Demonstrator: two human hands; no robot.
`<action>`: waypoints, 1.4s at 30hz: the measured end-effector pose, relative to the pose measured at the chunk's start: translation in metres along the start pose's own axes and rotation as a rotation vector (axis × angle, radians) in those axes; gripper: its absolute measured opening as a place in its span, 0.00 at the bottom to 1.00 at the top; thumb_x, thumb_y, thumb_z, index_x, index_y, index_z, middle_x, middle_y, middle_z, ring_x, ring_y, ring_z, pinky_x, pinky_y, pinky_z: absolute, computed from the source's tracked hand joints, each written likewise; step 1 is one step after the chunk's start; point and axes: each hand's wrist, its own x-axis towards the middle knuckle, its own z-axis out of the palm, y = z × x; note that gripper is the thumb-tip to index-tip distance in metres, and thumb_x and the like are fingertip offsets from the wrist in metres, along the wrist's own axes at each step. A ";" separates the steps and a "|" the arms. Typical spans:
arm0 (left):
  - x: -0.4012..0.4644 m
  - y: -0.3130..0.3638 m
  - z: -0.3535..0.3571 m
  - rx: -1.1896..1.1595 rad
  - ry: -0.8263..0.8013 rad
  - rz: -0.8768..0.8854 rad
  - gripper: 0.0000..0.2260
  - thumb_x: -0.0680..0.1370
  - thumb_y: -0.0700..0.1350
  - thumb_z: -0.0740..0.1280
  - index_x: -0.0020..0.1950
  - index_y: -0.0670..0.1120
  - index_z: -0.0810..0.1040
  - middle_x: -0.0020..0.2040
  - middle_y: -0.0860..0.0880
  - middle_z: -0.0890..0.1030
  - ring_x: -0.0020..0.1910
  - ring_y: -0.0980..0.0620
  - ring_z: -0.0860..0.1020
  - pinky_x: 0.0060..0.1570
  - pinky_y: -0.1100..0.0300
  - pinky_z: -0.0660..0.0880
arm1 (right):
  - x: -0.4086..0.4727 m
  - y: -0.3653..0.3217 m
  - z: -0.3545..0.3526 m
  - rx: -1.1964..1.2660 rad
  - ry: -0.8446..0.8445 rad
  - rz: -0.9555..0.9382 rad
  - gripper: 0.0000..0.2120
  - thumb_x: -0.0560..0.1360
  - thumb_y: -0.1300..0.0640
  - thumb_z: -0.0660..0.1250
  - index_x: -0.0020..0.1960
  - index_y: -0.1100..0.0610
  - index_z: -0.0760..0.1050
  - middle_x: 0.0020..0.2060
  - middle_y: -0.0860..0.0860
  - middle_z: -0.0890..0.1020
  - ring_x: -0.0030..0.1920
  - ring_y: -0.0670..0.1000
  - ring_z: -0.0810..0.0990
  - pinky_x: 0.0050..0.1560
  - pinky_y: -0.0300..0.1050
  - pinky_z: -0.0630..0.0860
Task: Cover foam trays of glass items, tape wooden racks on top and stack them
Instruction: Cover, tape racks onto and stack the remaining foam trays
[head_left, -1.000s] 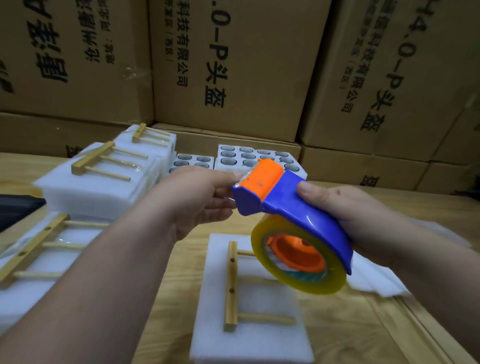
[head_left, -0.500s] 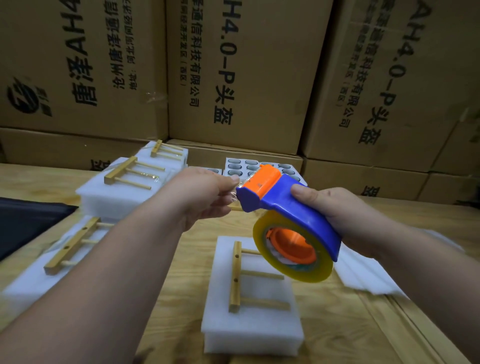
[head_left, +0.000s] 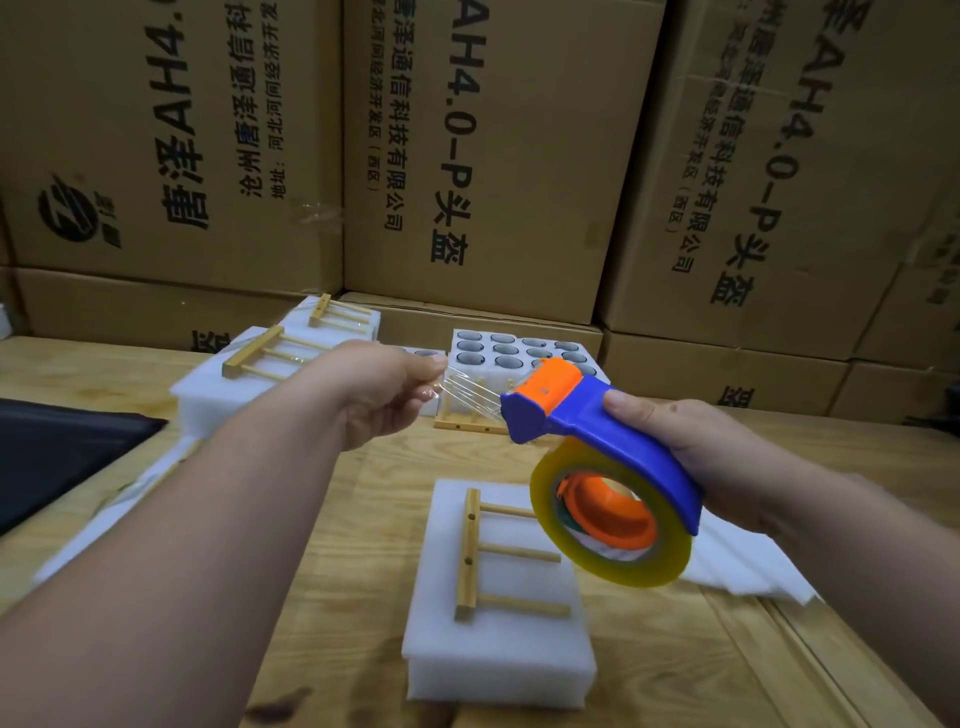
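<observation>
My right hand (head_left: 691, 457) grips the blue and orange tape dispenser (head_left: 587, 421) with its yellow tape roll (head_left: 613, 525), held above the table. My left hand (head_left: 384, 395) pinches the free end of the clear tape (head_left: 470, 392), stretched a short way out from the dispenser's orange head. Below them lies a covered white foam tray (head_left: 498, 649) with a wooden rack (head_left: 472, 556) resting on top. An uncovered foam tray of glass items (head_left: 514, 351) stands at the back, with a loose wooden rack (head_left: 467, 423) in front of it.
Finished foam trays with racks (head_left: 249, 384) are stacked at the back left; another (head_left: 130, 493) lies under my left forearm. Thin white foam sheets (head_left: 748, 566) lie at the right. A dark object (head_left: 57, 452) sits at the left edge. Cardboard boxes (head_left: 498, 156) wall the back.
My left hand has drawn the tape end leftward out of the dispenser, leaving a visible strip between the hands. The camera has tilted up slightly.
</observation>
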 end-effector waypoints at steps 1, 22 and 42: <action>0.001 0.001 -0.001 -0.009 0.006 -0.001 0.07 0.79 0.43 0.72 0.43 0.41 0.81 0.25 0.51 0.77 0.20 0.60 0.72 0.22 0.69 0.72 | 0.000 0.000 -0.001 -0.007 -0.005 0.002 0.37 0.63 0.32 0.71 0.52 0.66 0.84 0.47 0.65 0.86 0.51 0.68 0.84 0.60 0.62 0.79; 0.005 -0.012 -0.069 -0.016 0.175 0.009 0.07 0.79 0.45 0.72 0.46 0.42 0.81 0.26 0.53 0.79 0.20 0.61 0.73 0.21 0.70 0.71 | -0.008 0.021 -0.050 -0.103 -0.118 0.086 0.40 0.65 0.33 0.71 0.55 0.70 0.80 0.48 0.68 0.84 0.43 0.64 0.84 0.42 0.49 0.82; -0.008 -0.129 -0.041 -0.352 0.134 -0.240 0.05 0.76 0.45 0.75 0.46 0.46 0.81 0.32 0.53 0.82 0.23 0.62 0.75 0.18 0.71 0.64 | 0.015 -0.016 -0.080 -0.459 -0.184 0.183 0.26 0.67 0.37 0.71 0.43 0.62 0.83 0.42 0.64 0.86 0.38 0.58 0.84 0.41 0.47 0.79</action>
